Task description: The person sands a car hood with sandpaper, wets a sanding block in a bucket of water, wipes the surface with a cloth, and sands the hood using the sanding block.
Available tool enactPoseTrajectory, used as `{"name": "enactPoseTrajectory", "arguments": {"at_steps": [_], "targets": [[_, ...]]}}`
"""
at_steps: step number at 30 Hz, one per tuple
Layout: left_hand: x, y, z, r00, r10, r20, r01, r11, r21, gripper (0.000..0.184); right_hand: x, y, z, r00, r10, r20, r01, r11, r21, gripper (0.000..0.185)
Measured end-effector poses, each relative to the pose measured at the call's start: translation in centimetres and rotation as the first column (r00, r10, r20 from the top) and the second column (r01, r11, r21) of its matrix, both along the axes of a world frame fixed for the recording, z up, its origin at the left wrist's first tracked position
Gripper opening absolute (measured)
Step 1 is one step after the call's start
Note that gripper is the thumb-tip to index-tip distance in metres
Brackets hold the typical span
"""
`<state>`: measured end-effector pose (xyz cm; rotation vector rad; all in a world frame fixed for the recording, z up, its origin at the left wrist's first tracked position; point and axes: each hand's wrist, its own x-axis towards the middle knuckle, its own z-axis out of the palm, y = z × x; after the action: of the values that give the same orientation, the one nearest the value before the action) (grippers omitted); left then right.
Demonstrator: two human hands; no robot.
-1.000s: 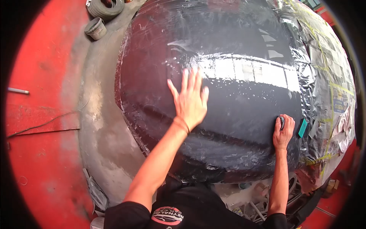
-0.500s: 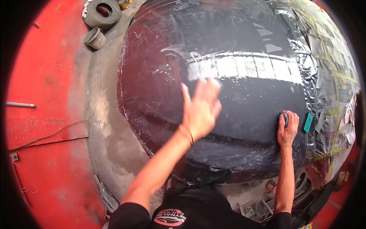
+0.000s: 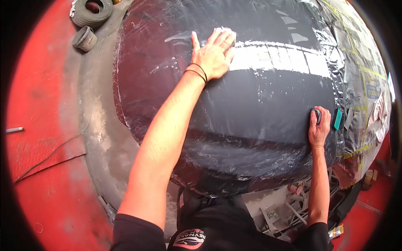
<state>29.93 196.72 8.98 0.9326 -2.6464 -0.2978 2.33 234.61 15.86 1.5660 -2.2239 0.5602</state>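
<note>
A large, wet, dark car panel [image 3: 251,100] curves across the middle, with a bright window reflection on it. Flat on its upper part lies my left hand [image 3: 213,52], fingers spread, with dark bands round the wrist. Near the panel's right side, my right hand [image 3: 319,125] is closed around a small dark pad [image 3: 317,116] and rests on the surface. Just right of that hand, a green strip [image 3: 338,119] lies by the edge of the masking plastic.
Taped plastic and paper masking [image 3: 364,83] covers the right side. A tire [image 3: 93,16] and a bucket [image 3: 85,39] stand on the floor at upper left. A cable [image 3: 58,147] crosses the floor. Metal parts [image 3: 293,211] and clutter lie below the panel at lower right.
My left hand has moved up and away over the panel and now lies flat there. My right hand still holds the pad near the green strip. The view has shifted somewhat.
</note>
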Motion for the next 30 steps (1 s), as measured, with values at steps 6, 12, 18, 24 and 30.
{"name": "enactPoseTrajectory", "arguments": {"at_steps": [6, 12, 18, 24, 30], "targets": [[0.0, -0.2, -0.3, 1.0, -0.01, -0.003, 0.01, 1.0, -0.004, 0.063, 0.2, 0.0, 0.1, 1.0, -0.024, 0.01, 0.023, 1.0, 0.014, 0.019], [0.2, -0.2, -0.4, 1.0, -0.027, -0.005, 0.027, 1.0, -0.003, 0.063, 0.0, 0.0, -0.1, 1.0, -0.012, 0.02, 0.012, 1.0, -0.007, 0.019], [1.3, 0.7, -0.5, 0.993, -0.111, -0.039, 0.11, 0.993, -0.033, 0.064, -0.1, -0.1, 0.1, 1.0, -0.018, 0.016, 0.018, 1.0, 0.003, 0.018], [12.3, 13.1, 1.9, 0.921, -0.387, -0.053, 0.39, 0.904, 0.175, 0.067, 0.2, -0.3, 0.3, 0.999, -0.022, 0.033, 0.022, 1.0, 0.007, 0.017], [16.6, 17.5, 0.3, 0.892, -0.45, -0.035, 0.443, 0.859, 0.257, 0.071, 0.2, -0.4, 0.2, 1.0, -0.025, 0.009, 0.025, 1.0, 0.011, 0.018]]}}
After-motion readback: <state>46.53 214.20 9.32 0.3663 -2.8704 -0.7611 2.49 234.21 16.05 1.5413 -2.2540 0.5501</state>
